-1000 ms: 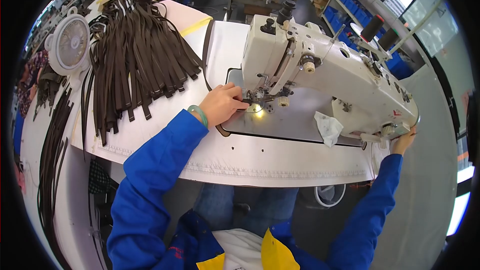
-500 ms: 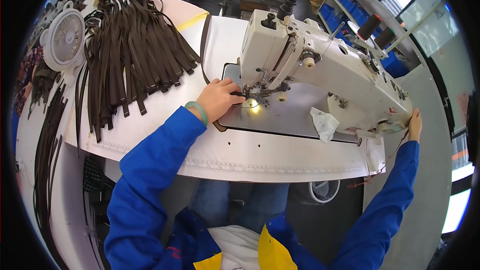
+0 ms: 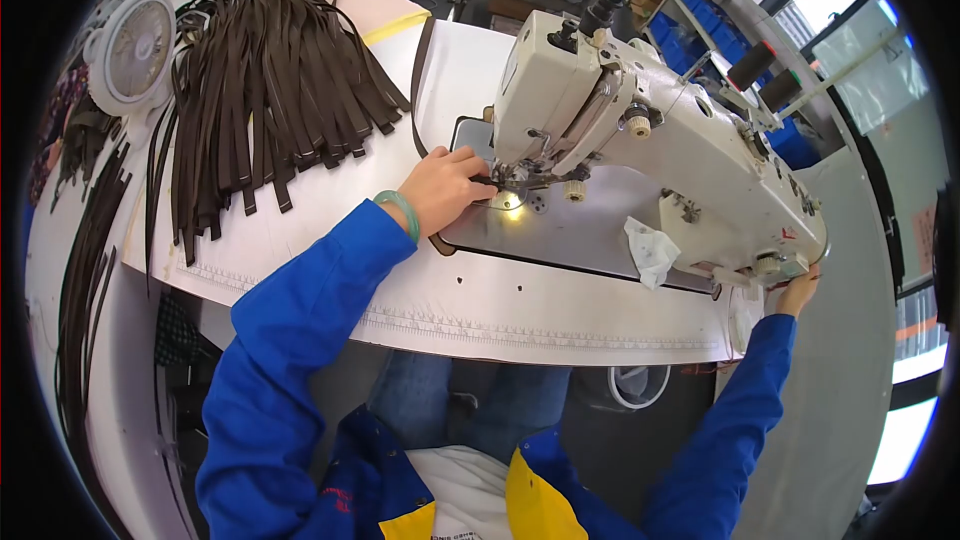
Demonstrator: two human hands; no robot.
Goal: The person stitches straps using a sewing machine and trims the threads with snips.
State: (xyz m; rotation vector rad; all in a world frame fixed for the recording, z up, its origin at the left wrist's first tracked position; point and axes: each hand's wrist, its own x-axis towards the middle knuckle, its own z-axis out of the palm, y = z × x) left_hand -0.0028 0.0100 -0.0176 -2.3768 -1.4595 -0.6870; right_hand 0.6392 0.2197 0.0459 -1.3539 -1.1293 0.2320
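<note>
My left hand point(image 3: 445, 188) is closed at the needle end of a white industrial sewing machine point(image 3: 715, 155), its fingertips pinching a dark brown strap beside the presser foot. A length of this strap point(image 3: 420, 85) runs up and back from the hand across the table. A small lamp lights the metal bed point(image 3: 590, 215) just right of my fingers. At the machine's far right end, my right hand point(image 3: 798, 292) grips the lower edge of the handwheel point(image 3: 824, 240), with some fingers hidden behind it.
A big bundle of brown straps point(image 3: 275, 90) hangs over the table's left part, near a white fan point(image 3: 130, 50). More straps point(image 3: 85, 290) lie further left. A crumpled white tissue point(image 3: 650, 252) sits on the machine bed. Thread spools point(image 3: 752, 65) stand behind the machine.
My right hand has moved down and inward around the handwheel. The left hand keeps its place at the needle with the strap. The view has shifted slightly.
</note>
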